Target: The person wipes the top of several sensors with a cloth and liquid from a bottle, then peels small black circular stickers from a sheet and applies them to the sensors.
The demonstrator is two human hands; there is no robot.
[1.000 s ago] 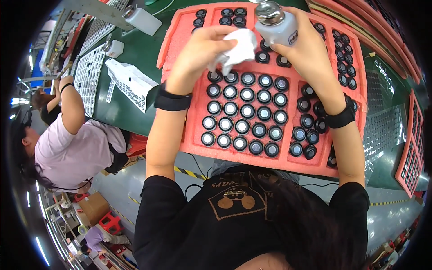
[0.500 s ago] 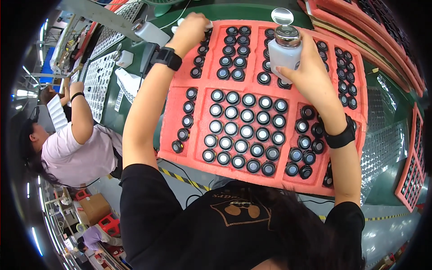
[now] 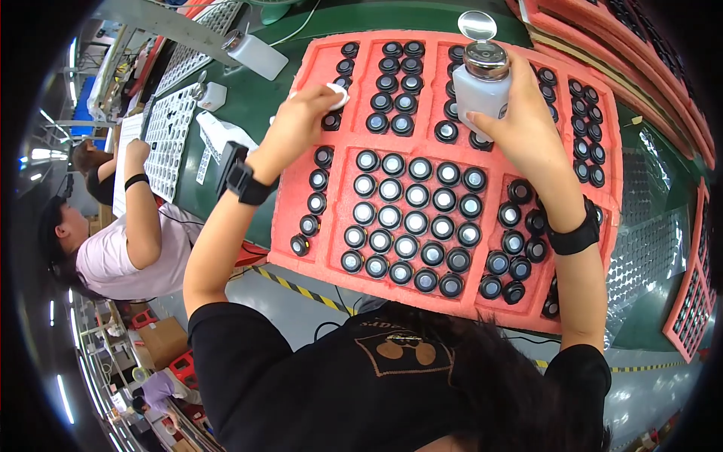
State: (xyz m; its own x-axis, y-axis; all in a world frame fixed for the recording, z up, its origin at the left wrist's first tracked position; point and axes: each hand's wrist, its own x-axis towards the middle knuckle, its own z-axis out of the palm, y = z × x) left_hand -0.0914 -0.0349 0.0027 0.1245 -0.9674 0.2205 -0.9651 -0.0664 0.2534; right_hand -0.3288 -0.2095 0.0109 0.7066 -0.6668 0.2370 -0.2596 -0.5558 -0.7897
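A pink foam tray [image 3: 452, 143] lies before me, its compartments filled with rows of small round black parts with shiny, lens-like centres [image 3: 416, 194]. My left hand [image 3: 300, 119], fingers closed, pinches a white wipe [image 3: 339, 95] over the parts in the tray's far-left compartment. My right hand [image 3: 527, 120] is wrapped round a translucent white dispenser bottle [image 3: 476, 94]. Its metal lid [image 3: 477, 26] is flipped up. The bottle is held upright over the tray's far middle and hides some parts behind it.
Another dispenser bottle [image 3: 256, 54] and a smaller bottle [image 3: 212, 96] stand on the green table at the left, near a white perforated tray [image 3: 167, 143]. Foam trays are stacked [image 3: 602, 53] at the far right. A co-worker in a pale shirt [image 3: 124, 245] works at the left.
My left hand has come nearer and lower with the wipe, from the tray's far-left corner down along the left row. The right hand and bottle stay nearly where they were.
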